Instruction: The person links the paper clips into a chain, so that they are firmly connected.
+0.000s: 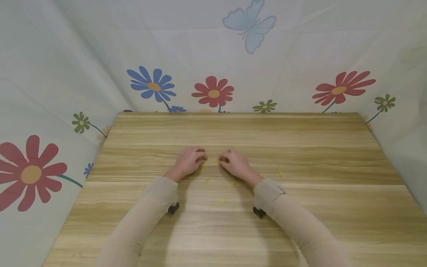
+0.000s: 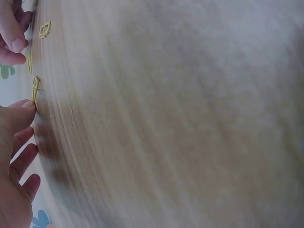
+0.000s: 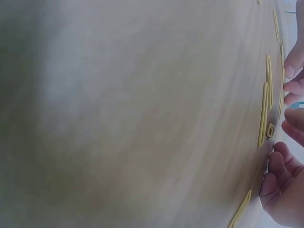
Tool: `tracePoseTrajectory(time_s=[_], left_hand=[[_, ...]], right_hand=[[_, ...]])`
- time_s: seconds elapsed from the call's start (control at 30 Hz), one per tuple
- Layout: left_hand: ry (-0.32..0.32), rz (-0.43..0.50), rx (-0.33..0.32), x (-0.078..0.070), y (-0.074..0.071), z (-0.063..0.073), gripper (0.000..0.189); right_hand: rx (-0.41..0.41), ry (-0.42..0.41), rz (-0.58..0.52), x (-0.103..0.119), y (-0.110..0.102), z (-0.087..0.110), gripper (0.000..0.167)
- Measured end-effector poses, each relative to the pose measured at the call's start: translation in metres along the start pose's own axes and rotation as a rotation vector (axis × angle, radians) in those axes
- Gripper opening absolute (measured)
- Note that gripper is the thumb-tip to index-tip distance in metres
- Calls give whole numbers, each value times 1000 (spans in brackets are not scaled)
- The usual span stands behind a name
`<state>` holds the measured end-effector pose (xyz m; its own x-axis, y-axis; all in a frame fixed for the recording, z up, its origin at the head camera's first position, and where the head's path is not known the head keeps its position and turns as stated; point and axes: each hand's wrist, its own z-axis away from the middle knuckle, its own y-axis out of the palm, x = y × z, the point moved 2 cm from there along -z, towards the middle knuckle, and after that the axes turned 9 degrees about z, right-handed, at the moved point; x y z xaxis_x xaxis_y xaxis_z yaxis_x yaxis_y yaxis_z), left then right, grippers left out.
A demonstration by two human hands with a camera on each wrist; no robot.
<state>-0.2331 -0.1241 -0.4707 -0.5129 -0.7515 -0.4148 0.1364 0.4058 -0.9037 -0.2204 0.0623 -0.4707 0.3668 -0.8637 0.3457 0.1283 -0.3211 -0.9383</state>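
Small yellow paper clips lie about both hands. My left hand (image 1: 191,162) is low over the tabletop, its thumb and forefinger pinching one end of a paper clip (image 2: 36,87). The other fingers of that hand curve loosely beneath the palm. Facing it, my right hand (image 1: 236,164) has bent, slightly parted fingers (image 3: 276,164) right by the wood. A single paper clip (image 1: 216,161) lies between the hands, its end at the right fingertips. Below the left fingers is another paper clip (image 1: 202,170). The right palm is hidden in the head view.
Several more clips are scattered nearer the body, among them a paper clip (image 1: 222,200) at the front and another paper clip (image 1: 280,173) out to the right. The wooden table (image 1: 320,218) meets a flower-printed cloth (image 1: 283,74) at its back and sides.
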Motion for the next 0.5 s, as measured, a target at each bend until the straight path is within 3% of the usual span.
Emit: tracePoseTrajectory(time_s=[0.3,0.5], left_hand=[[11,22,9,0,-1,1,15],[33,23,23,0,-3,0,14]], right_hand=[[47,30,22,4,1,-4,16],[35,23,20,3,2,-5,13]])
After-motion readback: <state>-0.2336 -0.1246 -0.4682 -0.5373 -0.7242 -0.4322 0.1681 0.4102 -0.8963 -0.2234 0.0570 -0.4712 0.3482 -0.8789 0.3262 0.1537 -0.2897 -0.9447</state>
